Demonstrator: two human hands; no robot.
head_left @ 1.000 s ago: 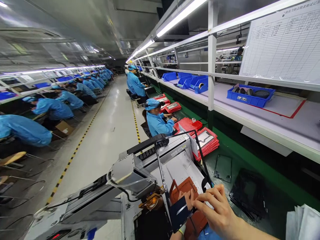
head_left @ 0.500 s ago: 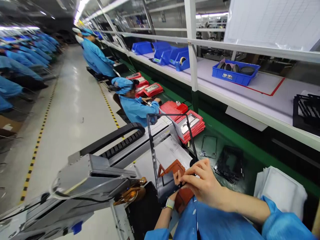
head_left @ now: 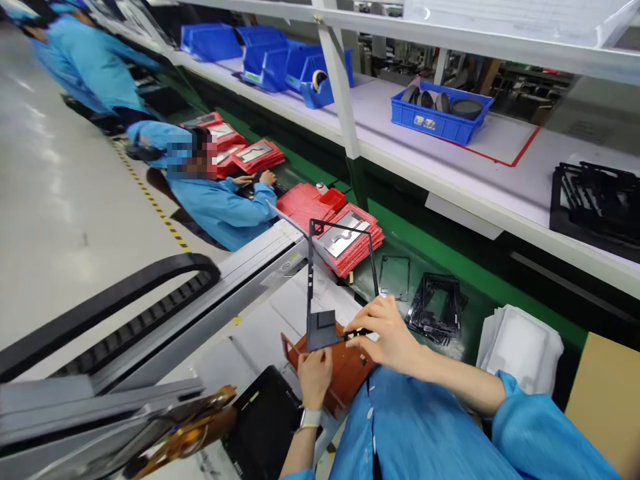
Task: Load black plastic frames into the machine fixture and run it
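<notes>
A thin black rectangular frame (head_left: 319, 333), with a solid panel in its lower left corner, is held up tilted in both hands. My left hand (head_left: 315, 379), with a watch on its wrist, is closed on the frame's bottom edge. My right hand (head_left: 391, 338) pinches the lower right part of the frame between thumb and fingers. Below the frame lies an orange-brown fixture (head_left: 353, 370), partly hidden by the hands and the frame. A black flat panel (head_left: 265, 420) lies to the left of my left wrist.
A stack of black frames (head_left: 435, 307) and a single frame (head_left: 395, 259) lie on the green bench. White sheets (head_left: 520, 347) sit right of them. Red trays (head_left: 350, 257) are stacked beyond. A machine rail (head_left: 240, 293) runs at left. Opposite, a co-worker (head_left: 210, 207) sits working.
My view has turned right and down. The frame has swung to a different angle, and my left hand, formerly mostly hidden behind it, now shows at its bottom edge.
</notes>
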